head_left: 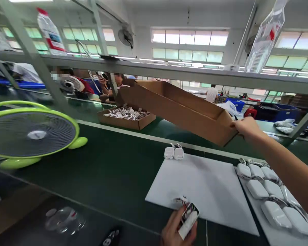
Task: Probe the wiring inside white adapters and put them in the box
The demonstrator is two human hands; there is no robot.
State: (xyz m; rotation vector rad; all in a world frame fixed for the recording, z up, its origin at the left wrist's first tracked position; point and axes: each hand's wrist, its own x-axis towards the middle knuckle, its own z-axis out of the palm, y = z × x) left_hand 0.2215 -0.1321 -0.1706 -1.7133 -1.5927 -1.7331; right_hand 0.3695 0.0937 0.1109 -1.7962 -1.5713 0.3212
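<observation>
My left hand (173, 227), at the bottom centre, is closed round an opened white electronic device (189, 223) with wires and inner parts showing. Small pale pieces on wires stick out past its far end. At the right, my right hand (247, 128) grips the near corner of a shallow cardboard box (190, 107), which tilts in the air above the bench. The inside of that box is mostly hidden. Below it lies a white foam sheet (202, 191), with two white rounded devices (174, 153) side by side at its far left corner.
More white devices (272, 189) in rows cover another sheet at the right. A cardboard box of small white parts (127, 114) stands farther back. A green fan (33, 133) occupies the left. Bottles (51, 32) stand on the overhead shelf rail (154, 66). People sit beyond.
</observation>
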